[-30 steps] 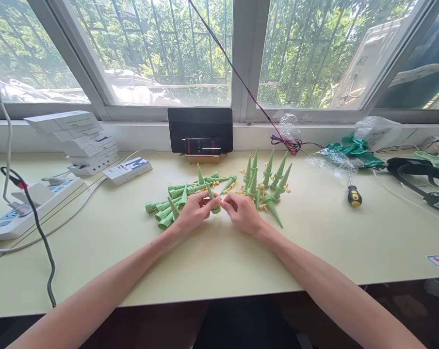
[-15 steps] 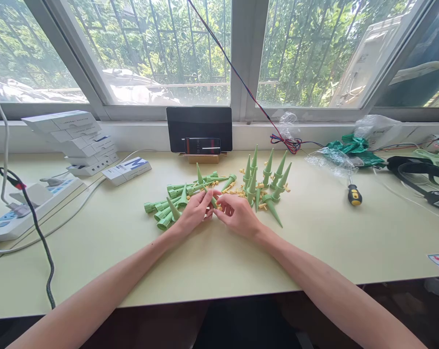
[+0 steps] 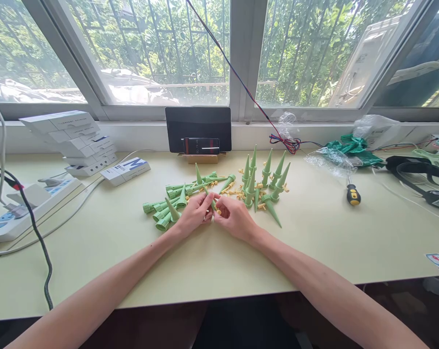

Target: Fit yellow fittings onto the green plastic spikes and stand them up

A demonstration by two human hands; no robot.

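My left hand (image 3: 193,213) is closed around a green plastic watering spike (image 3: 213,204), whose body is partly covered by the fingers. Pinched at the spike's side, a small yellow valve (image 3: 218,211) sits at the fingertips of my right hand (image 3: 238,219). Whether it is seated in the spike cannot be made out. Left of my hands lie several green spikes and tubes (image 3: 164,222), some standing point up. To the right is a group of spikes with yellow valves fitted (image 3: 277,180), mostly upright, one lying tilted. Loose yellow valves (image 3: 237,193) are scattered between the groups, partly hidden behind my right hand.
A tablet (image 3: 197,127) and a phone (image 3: 201,146) lean on a stand at the back. White boxes (image 3: 84,140) are stacked left, near a power strip (image 3: 33,208). A screwdriver (image 3: 353,194), plastic wrapping (image 3: 328,157) and a black headband (image 3: 419,174) lie right.
My right fingers have shifted slightly against the held spike, and the yellow valve shows more clearly. The left hand keeps its hold. The whole view has moved a little.
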